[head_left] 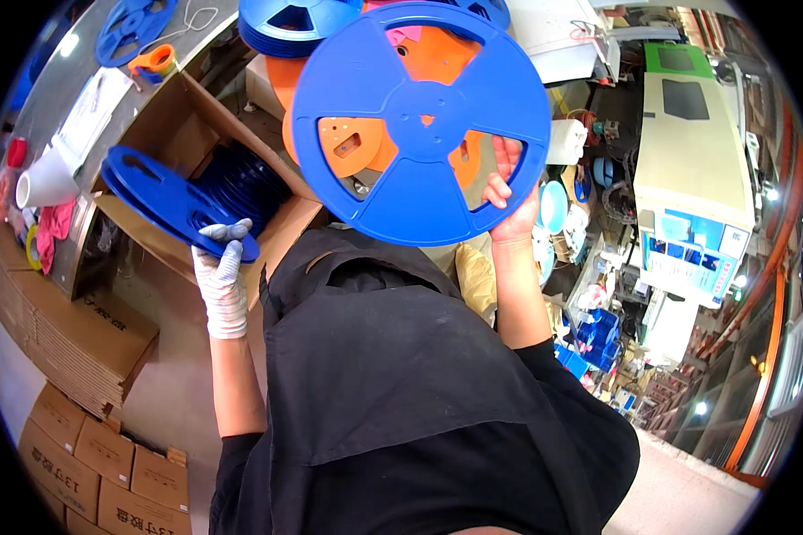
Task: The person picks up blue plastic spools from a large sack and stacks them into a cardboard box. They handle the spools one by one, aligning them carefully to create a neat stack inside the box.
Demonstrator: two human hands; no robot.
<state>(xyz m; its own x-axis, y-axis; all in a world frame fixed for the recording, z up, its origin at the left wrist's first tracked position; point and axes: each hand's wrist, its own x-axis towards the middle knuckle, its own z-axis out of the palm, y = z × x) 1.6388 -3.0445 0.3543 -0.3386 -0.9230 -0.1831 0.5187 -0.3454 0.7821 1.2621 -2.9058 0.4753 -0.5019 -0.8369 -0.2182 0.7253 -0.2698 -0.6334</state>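
Note:
My right hand [515, 205], bare, is closed on the rim of a large blue plastic reel [428, 116], its fingers passing through one of the cut-out windows. The reel's round face is turned toward me. In a white glove, my left hand [221, 281] is closed on the lower edge of another blue reel [165, 201], tilted at the mouth of an open cardboard box [147, 120]. Whether that is one reel or several stacked together, I cannot tell. Inside the box, a row of dark blue reels [241, 183] stands on edge.
Blue reels [285, 22] are stacked ahead above orange parts [343, 147]. At the left, a grey table [71, 67] carries a roll of orange tape [158, 59] and a white cup-like container [45, 187]. Flattened cartons [71, 330] and closed boxes [103, 455] sit lower left. A large beige machine [691, 152] stands right.

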